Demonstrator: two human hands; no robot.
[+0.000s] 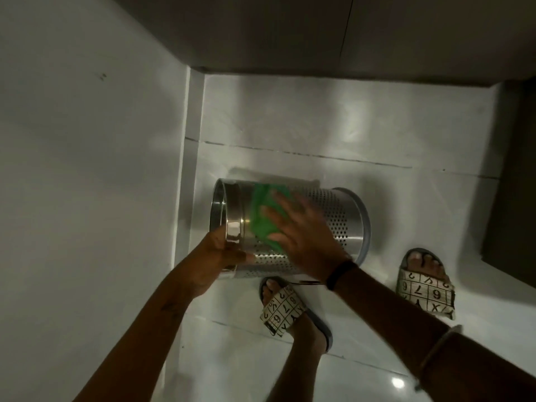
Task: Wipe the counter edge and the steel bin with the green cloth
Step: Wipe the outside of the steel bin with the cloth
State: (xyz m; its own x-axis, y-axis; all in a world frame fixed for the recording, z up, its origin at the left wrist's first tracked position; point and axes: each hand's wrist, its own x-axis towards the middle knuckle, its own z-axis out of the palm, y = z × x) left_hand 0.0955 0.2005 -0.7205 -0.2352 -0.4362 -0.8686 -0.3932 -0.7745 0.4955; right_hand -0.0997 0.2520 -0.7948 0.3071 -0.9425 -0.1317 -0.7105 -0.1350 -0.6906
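Glossy white floor tiles (333, 129) fill the centre of the frame, with a pale wall (87, 140) at the left and a dark cabinet front (261, 30) across the top. At mid-frame the steel bin (342, 219) is held tipped on its side above the floor, its open rim toward the left. That rim is clasped by the left hand (214, 250), fingers curled round the polished band. The green cloth (261, 219) is pressed flat against the perforated wall by the right hand (301, 239), its fingers spread rather than closed; the blur there suggests a stroke under way. Bin wiping is judged to be in progress, with the wall toward the base apparently not yet covered. No counter edge is shown, so its state cannot be told. Two patterned sandals (426, 288) are seen at lower right.
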